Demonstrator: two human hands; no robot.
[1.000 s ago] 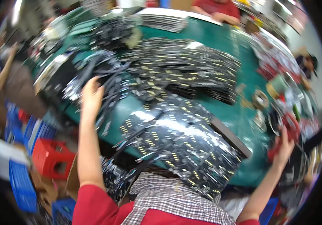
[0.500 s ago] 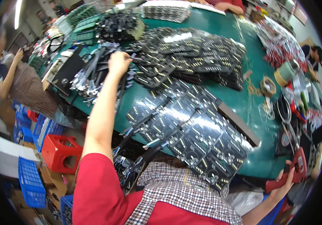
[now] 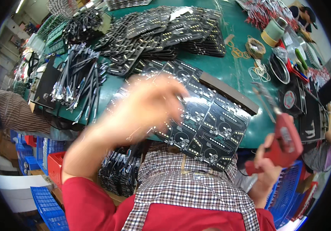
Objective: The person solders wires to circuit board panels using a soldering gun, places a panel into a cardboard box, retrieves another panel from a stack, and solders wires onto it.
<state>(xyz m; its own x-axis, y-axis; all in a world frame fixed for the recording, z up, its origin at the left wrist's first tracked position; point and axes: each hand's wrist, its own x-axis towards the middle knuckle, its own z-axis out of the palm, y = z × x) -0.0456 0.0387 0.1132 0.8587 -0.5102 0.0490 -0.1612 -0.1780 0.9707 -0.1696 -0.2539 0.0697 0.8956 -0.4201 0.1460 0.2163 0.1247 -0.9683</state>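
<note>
Over the black circuit panel [image 3: 208, 123], the blurred left hand [image 3: 146, 106] has pulled back, grip unclear; right hand [image 3: 267, 161] clamps red pliers [image 3: 287, 140].

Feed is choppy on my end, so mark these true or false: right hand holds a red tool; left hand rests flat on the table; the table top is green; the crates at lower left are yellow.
1. The right hand holds a red tool: true.
2. The left hand rests flat on the table: false, it is raised and motion-blurred above the black circuit panel.
3. The table top is green: true.
4. The crates at lower left are yellow: false, they are blue and red.
</note>
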